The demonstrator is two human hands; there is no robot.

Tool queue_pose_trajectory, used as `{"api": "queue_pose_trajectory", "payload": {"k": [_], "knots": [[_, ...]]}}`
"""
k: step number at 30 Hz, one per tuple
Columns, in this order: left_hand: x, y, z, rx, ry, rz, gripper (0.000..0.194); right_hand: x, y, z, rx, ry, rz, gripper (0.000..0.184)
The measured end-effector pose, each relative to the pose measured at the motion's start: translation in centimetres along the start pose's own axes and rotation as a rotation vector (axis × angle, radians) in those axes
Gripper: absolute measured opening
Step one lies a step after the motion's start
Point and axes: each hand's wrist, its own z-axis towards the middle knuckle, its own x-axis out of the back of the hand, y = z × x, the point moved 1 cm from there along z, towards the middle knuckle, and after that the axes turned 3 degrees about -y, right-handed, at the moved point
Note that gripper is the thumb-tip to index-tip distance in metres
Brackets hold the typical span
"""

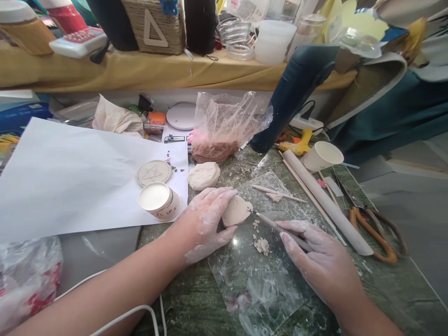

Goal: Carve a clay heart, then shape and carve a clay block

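Observation:
My left hand (206, 221), dusted white, wraps its fingers and thumb round the side of a flat, rounded piece of pale clay (237, 211). In my right hand (315, 254) is a thin grey-handled sculpting tool (276, 226), gripped like a pen, its metal tip touching the clay's right edge. Clay crumbs (261, 246) lie below the tip on a clear sheet (252, 275) smeared with white. Behind my left hand rests a second lump of clay (204, 176). A pale pointed stick (280, 193) lies on the sheet beyond the tool.
On white paper (80, 182) at left stand a paper cup (159, 200) and a disc with a star (154, 173). A plastic bag of brown material (220, 135) sits behind. At right lie a roller (325, 200), scissors (373, 228), a cup (322, 156) and a yellow glue gun (299, 143).

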Motion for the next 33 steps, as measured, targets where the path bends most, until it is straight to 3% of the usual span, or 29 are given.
{"api": "queue_pose_trajectory", "payload": {"k": [6,23,33], "knots": [[-0.2,-0.1,0.0,-0.010,0.014,0.004,0.063,0.1,0.0,0.0,-0.026,-0.008,0.000,0.023],[-0.2,-0.2,-0.1,-0.004,0.001,0.008,0.065,0.0,-0.9,0.2,0.137,-0.030,-0.089,0.020],[-0.2,-0.2,-0.1,-0.014,0.012,-0.007,0.065,0.1,-1.1,0.4,0.119,-0.064,-0.071,0.019]]}}
